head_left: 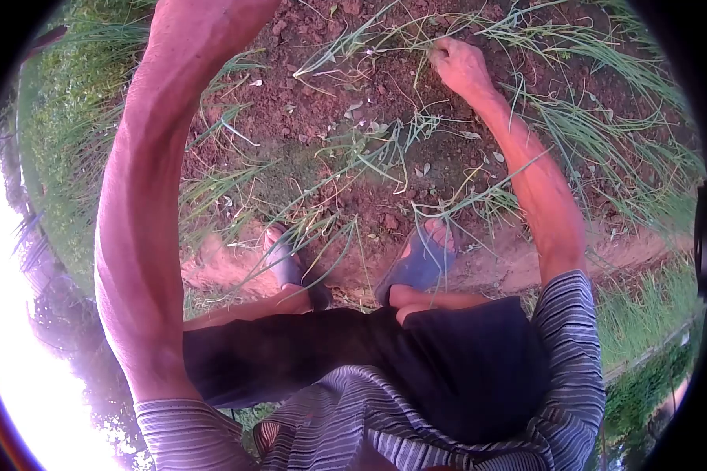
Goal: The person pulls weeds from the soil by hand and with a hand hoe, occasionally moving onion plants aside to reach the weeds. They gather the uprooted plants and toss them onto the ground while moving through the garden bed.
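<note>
My right hand (pixel 459 67) is low over the reddish soil at the upper right, its fingers curled together among thin green onion-like stalks (pixel 416 35). What its fingertips hold, if anything, is too small to make out. My left arm reaches up past the top edge of the view, so the left hand is hidden. Long green leaves (pixel 589 129) lie flopped over the ground to the right of my right forearm. A smaller clump (pixel 393 145) grows in the soil between my arms.
My two feet in dark sandals (pixel 428 259) stand on a pale dirt ridge (pixel 636 247) below the soil bed (pixel 291 118). Dense green plants (pixel 63 133) line the left side. More grass (pixel 644 314) grows at the lower right.
</note>
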The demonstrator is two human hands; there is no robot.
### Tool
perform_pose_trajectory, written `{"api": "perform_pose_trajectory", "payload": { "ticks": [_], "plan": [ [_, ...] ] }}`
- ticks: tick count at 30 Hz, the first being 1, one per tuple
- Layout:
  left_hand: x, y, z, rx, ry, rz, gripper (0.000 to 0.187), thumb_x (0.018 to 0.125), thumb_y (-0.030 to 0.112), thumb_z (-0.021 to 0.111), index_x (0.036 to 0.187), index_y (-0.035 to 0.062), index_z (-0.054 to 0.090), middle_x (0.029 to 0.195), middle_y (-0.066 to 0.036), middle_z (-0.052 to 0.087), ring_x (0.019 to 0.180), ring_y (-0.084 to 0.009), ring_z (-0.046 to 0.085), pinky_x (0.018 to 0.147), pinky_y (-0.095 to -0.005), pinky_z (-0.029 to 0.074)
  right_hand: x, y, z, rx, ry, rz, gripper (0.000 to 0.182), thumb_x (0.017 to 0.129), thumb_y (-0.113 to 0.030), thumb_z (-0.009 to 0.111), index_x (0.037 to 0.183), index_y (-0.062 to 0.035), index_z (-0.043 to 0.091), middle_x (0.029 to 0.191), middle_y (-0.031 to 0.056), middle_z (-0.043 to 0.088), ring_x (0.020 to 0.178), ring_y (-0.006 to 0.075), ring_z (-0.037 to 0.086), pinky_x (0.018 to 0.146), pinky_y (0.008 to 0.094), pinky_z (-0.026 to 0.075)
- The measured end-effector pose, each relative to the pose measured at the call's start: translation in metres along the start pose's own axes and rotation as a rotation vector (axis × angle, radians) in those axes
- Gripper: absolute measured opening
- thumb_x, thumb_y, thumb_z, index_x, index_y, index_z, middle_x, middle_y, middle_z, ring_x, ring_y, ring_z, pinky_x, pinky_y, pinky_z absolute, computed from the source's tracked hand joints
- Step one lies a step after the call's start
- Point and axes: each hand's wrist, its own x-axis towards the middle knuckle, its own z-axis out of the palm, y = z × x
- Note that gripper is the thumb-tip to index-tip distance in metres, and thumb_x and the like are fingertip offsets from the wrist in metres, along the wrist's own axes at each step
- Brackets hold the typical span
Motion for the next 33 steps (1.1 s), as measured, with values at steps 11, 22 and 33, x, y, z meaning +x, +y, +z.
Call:
{"api": "perform_pose_trajectory", "payload": {
  "ticks": [11, 22, 33],
  "plan": [
    [-0.005, 0.004, 0.002, 0.014, 0.034, 0.073, 0.026, 0.074, 0.010, 0.057, 0.090, -0.0046, 0.071, 0.076, -0.019, 0.069, 0.069, -0.0259, 0.067, 0.068, -0.0381, 0.053, -0.009, -0.053, 0.026, 0.107, -0.394, -0.489, 0.035, 0.087, -0.003, 0.052, 0.120, -0.0089, 0.060, 0.074, 0.0168, 0.060, 0.068, 0.0296, 0.064, 0.060, 0.0404, 0.052],
    [-0.002, 0.003, -0.003, -0.016, -0.021, 0.022, 0.023, 0.077, 0.010, 0.056, 0.087, -0.0032, 0.072, 0.072, -0.017, 0.067, 0.065, -0.0235, 0.064, 0.065, -0.0367, 0.054, -0.012, -0.060, 0.050, -0.159, -0.045, -0.300, 0.036, 0.086, -0.011, 0.057, 0.120, -0.0001, 0.053, 0.087, 0.0173, 0.060, 0.082, 0.0332, 0.066, 0.068, 0.0391, 0.058],
    [0.000, 0.004, 0.000, -0.015, 0.002, 0.015, 0.021, 0.076, 0.009, 0.056, 0.081, -0.0046, 0.070, 0.068, -0.017, 0.065, 0.063, -0.0239, 0.063, 0.063, -0.0377, 0.052, -0.013, -0.061, 0.050, -0.203, -0.490, -0.438, 0.014, 0.090, -0.014, 0.058, 0.099, -0.0036, 0.057, 0.096, 0.0163, 0.061, 0.083, 0.0346, 0.066, 0.072, 0.0408, 0.058]
  ]
}}
